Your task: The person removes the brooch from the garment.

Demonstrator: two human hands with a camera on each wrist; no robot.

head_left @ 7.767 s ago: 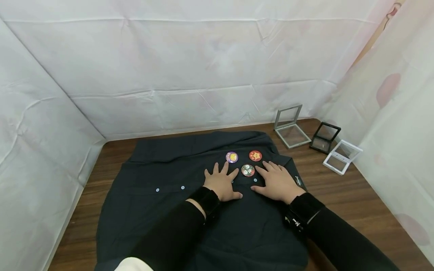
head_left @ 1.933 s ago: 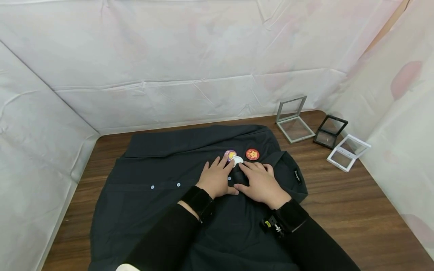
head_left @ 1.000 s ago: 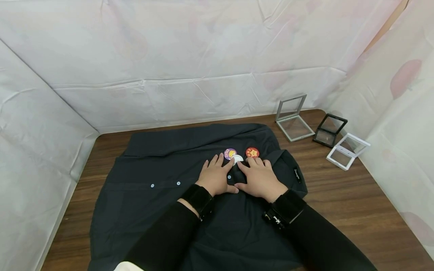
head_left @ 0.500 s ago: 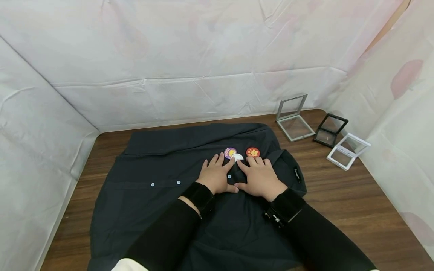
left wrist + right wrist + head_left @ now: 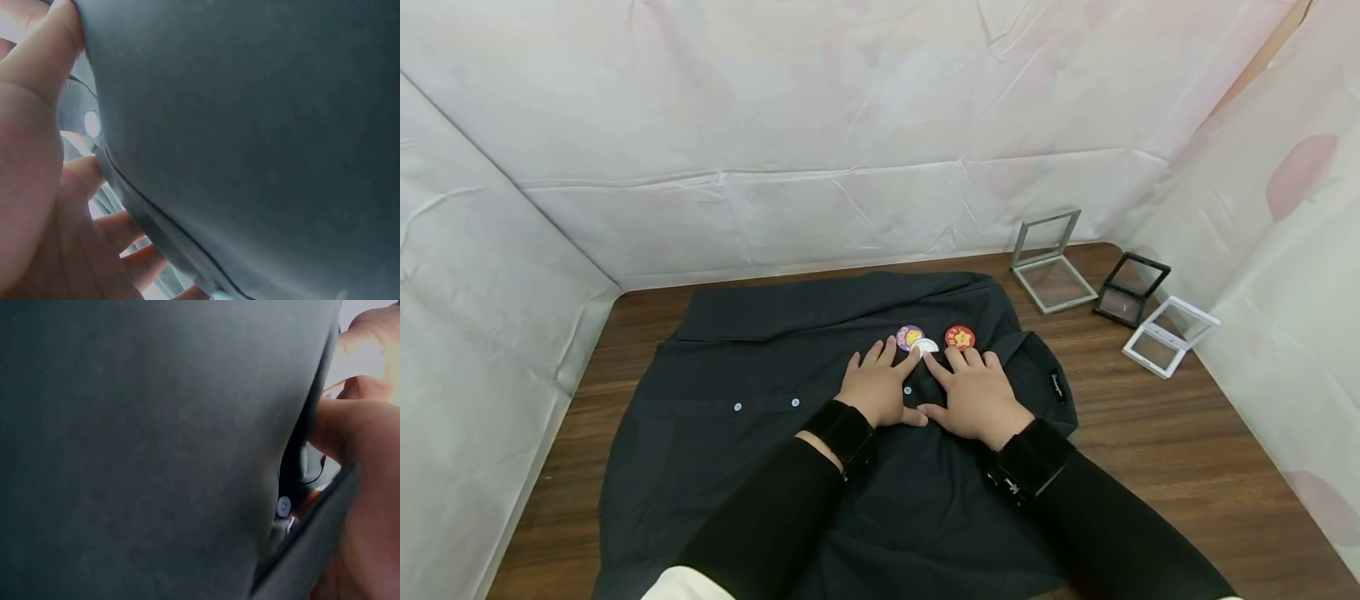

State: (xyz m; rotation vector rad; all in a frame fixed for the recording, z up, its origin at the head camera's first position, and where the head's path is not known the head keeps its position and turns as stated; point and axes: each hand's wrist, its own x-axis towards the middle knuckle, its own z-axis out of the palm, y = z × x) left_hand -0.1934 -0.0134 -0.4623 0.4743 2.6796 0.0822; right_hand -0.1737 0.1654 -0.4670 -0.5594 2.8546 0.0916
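Observation:
A dark button-up shirt lies spread on the table with both hands on it. The left hand rests palm down, fingers spread, its index fingertip at a white, half-visible round badge. From the other side the right hand touches the same badge with its index finger; its other fingers lie on the cloth, slightly bent. The thumbs meet below. Just behind are a purple badge, partly covered, and a red star badge. Both wrist views show mostly cloth, with fingers at a fold beside a shirt button.
Three open frames stand at the back right of the wooden table: a grey frame, a black frame and a white frame. White curtains enclose the table.
Since the oldest frame, both hands have moved together and closed in on the middle badge, whose printed face showed then and which now looks white. Over the last second, the hands hold nearly still.

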